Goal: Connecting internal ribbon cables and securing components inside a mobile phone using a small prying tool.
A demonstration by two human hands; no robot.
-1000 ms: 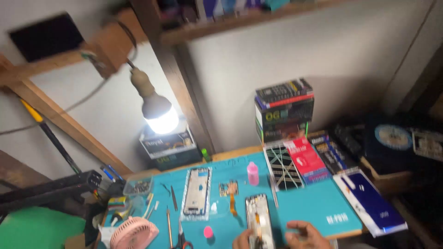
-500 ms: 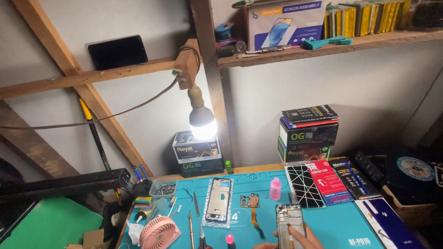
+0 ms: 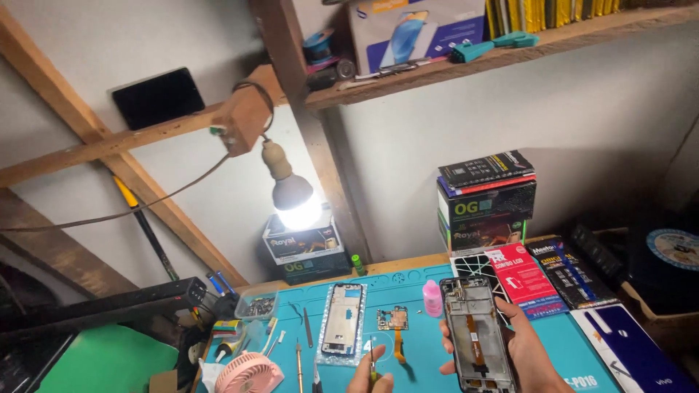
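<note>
My right hand (image 3: 530,356) holds an opened phone body (image 3: 475,335) upright over the teal work mat (image 3: 415,291), its inner frame and orange flex cable facing me. At the bottom edge my left hand (image 3: 370,380) pinches a thin screwdriver (image 3: 372,356) with a yellow-green grip, tip pointing up. On the mat to the left lie a phone screen frame (image 3: 344,319) and a small circuit board (image 3: 393,319) with an orange flex strip. A small pink bottle (image 3: 432,298) stands just left of the held phone.
A lit bulb (image 3: 295,198) hangs over the back of the bench. Stacked boxes (image 3: 486,200) stand at the back right, flat packages (image 3: 526,278) beside them. A pink fan (image 3: 249,372), tweezers (image 3: 308,326) and a parts tray (image 3: 256,306) sit at the left. A shelf (image 3: 466,62) runs overhead.
The view has tilted upward and shifted, so the shelf and beams fill more of it. The phone body has risen in my right hand, and my left hand with the screwdriver has come into sight.
</note>
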